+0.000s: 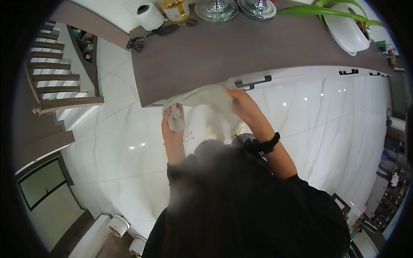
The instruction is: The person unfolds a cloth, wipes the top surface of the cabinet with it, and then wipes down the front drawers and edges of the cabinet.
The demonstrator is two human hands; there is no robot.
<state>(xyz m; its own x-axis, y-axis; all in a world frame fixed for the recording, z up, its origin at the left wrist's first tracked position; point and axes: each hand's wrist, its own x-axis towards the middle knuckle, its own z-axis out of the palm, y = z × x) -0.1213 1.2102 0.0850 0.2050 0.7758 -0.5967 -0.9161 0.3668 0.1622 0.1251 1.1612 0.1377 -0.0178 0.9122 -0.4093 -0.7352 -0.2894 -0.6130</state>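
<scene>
A pale, thin cloth (211,95) is stretched between my two hands, just off the front edge of the brown-topped cabinet (202,56). My left hand (173,127) has its fingers closed round one end, where the cloth bunches and hangs over the palm. The other end is pinched in my right hand (243,103), close to a black drawer handle (256,80). My right wrist wears a black band (270,143). Part of the cloth is blurred, and the right fingertips are partly hidden by it.
Along the back of the cabinet stand a white spool (149,17), a bottle of yellow liquid (175,9), glass-like stands (216,9) and a potted plant in a white pot (346,32). A dark tasselled item (137,44) lies by the left corner. Stairs (53,77) rise at left.
</scene>
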